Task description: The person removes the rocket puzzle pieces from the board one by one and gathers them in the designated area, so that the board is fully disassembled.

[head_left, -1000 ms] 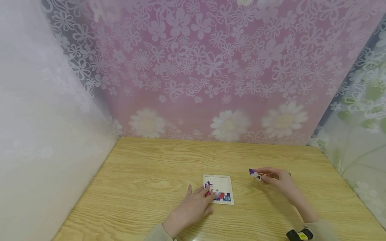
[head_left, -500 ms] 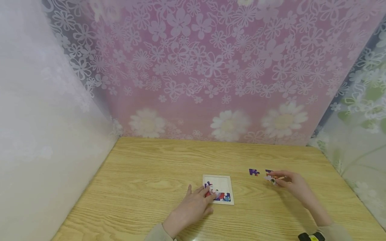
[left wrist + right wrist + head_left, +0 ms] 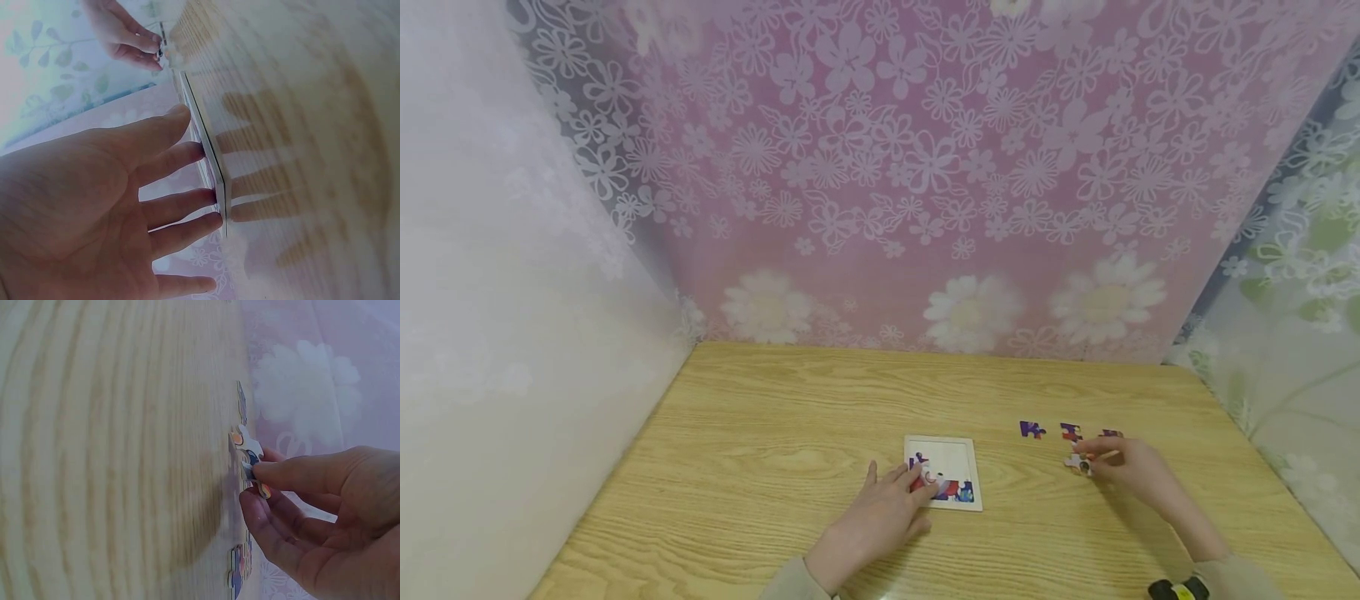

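A square puzzle tray (image 3: 976, 479) with a pale rim lies on the wooden table. Joined colourful pieces (image 3: 955, 488) fill its near and left parts, while the pale board shows elsewhere. My left hand (image 3: 876, 510) rests its spread fingertips on the tray's left side, hiding some of the picture. To the right, my right hand (image 3: 1135, 471) pinches a white jigsaw piece (image 3: 1078, 463) with a dark eye on it, between thumb and fingers, at or just over the tabletop. In the right wrist view this jigsaw piece (image 3: 248, 445) is tilted.
Three purple-and-red pieces lie behind the right hand: a left one (image 3: 1032, 429), a middle one (image 3: 1071, 431) and a right one (image 3: 1111, 433), partly hidden. A pink flowered curtain (image 3: 880, 208) closes off the table's far edge, with pale sheets (image 3: 512, 333) at the sides.
My right hand has moved right and slightly nearer with the white jigsaw piece, uncovering the purple-and-red pieces behind. My left hand and the tray have stayed put.
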Available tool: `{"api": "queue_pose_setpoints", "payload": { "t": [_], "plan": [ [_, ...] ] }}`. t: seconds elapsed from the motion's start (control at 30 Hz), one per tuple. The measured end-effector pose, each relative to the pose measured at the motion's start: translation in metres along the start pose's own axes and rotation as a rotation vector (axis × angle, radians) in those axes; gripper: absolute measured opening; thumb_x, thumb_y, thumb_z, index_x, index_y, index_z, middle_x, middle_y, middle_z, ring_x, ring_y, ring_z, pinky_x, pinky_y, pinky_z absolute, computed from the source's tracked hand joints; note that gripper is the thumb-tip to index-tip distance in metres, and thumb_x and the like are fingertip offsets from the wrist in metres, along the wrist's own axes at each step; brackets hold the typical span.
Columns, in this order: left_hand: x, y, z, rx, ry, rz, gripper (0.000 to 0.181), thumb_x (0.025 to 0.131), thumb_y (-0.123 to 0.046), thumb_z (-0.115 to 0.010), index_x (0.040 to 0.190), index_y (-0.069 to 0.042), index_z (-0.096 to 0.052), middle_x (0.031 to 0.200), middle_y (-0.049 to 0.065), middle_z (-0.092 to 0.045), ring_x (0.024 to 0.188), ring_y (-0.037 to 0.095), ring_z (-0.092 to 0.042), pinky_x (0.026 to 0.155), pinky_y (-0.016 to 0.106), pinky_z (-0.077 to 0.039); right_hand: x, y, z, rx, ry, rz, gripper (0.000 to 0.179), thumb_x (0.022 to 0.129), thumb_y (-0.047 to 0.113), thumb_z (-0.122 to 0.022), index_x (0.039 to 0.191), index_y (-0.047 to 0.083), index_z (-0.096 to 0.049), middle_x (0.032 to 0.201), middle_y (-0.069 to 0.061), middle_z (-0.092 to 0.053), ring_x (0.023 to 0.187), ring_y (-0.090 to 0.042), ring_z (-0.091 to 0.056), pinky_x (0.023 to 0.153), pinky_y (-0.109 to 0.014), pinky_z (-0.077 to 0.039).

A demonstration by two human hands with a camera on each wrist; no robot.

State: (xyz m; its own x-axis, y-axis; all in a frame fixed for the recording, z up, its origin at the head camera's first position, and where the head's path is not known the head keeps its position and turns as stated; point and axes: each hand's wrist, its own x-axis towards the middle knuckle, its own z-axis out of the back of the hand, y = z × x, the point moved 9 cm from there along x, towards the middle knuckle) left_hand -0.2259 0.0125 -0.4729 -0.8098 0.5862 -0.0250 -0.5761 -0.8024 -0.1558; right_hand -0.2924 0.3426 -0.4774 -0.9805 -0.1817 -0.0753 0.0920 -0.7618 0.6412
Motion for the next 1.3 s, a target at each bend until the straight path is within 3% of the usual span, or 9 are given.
{"api": "queue_pose_setpoints", "payload": {
  "t": [0.27,0.5,0.7,0.87,1.0,1.3],
  "plan": [
    [-0.001,-0.001,0.000,-0.002,-0.001,-0.003,0.050,0.098,-0.042,-0.063,0.146,-0.029,-0.056,0.154,0.006,-0.049,0.142,0.027,-0.046,0.110,0.066,-0.036,0.007,0.000,-0.001,-0.137,-0.025,0.004,0.027,0.088,0.007,-0.075,0.115,0.005,-0.075,0.105,-0.016,-0.070,0.092,-0.034,-0.070,0.072,-0.046,-0.059],
    [-0.001,-0.001,0.000,-0.004,-0.002,-0.004,0.051,0.098,-0.043,-0.063,0.147,-0.029,-0.056,0.154,0.006,-0.049,0.142,0.028,-0.046,0.110,0.066,-0.036,0.009,-0.001,-0.003,-0.148,-0.019,-0.004,0.023,0.089,0.009,-0.076,0.112,0.007,-0.075,0.109,-0.018,-0.071,0.092,-0.032,-0.070,0.075,-0.051,-0.057],
    [0.000,-0.001,0.000,-0.016,-0.009,-0.008,0.050,0.098,-0.042,-0.064,0.146,-0.028,-0.057,0.154,0.006,-0.050,0.142,0.028,-0.046,0.110,0.068,-0.035,0.009,0.001,0.001,-0.165,-0.056,-0.008,0.020,0.095,0.016,-0.071,0.112,0.005,-0.075,0.107,-0.017,-0.073,0.090,-0.031,-0.070,0.072,-0.048,-0.057],
    [0.002,0.001,-0.001,-0.039,0.001,0.002,0.050,0.098,-0.041,-0.064,0.146,-0.029,-0.057,0.154,0.005,-0.049,0.142,0.027,-0.046,0.111,0.068,-0.034,0.007,0.010,0.005,-0.153,-0.118,0.017,0.030,0.101,0.028,-0.064,0.117,0.005,-0.074,0.107,-0.017,-0.073,0.089,-0.029,-0.071,0.062,-0.038,-0.055],
    [0.001,0.002,0.000,-0.036,-0.006,0.000,0.049,0.098,-0.041,-0.065,0.145,-0.029,-0.057,0.153,0.007,-0.050,0.140,0.028,-0.048,0.111,0.067,-0.034,0.005,0.022,0.007,-0.126,-0.157,0.059,0.029,0.103,0.027,-0.061,0.122,0.007,-0.073,0.115,-0.019,-0.072,0.092,-0.030,-0.072,0.061,-0.030,-0.052],
    [-0.001,0.002,0.007,-0.030,-0.040,-0.021,0.046,0.098,-0.040,-0.065,0.142,-0.029,-0.060,0.147,0.011,-0.052,0.133,0.030,-0.055,0.108,0.068,-0.037,0.008,0.054,0.002,-0.039,-0.189,0.128,0.031,0.104,0.027,-0.059,0.128,0.009,-0.070,0.120,-0.020,-0.070,0.100,-0.036,-0.070,0.059,-0.028,-0.052]
  ]
}}
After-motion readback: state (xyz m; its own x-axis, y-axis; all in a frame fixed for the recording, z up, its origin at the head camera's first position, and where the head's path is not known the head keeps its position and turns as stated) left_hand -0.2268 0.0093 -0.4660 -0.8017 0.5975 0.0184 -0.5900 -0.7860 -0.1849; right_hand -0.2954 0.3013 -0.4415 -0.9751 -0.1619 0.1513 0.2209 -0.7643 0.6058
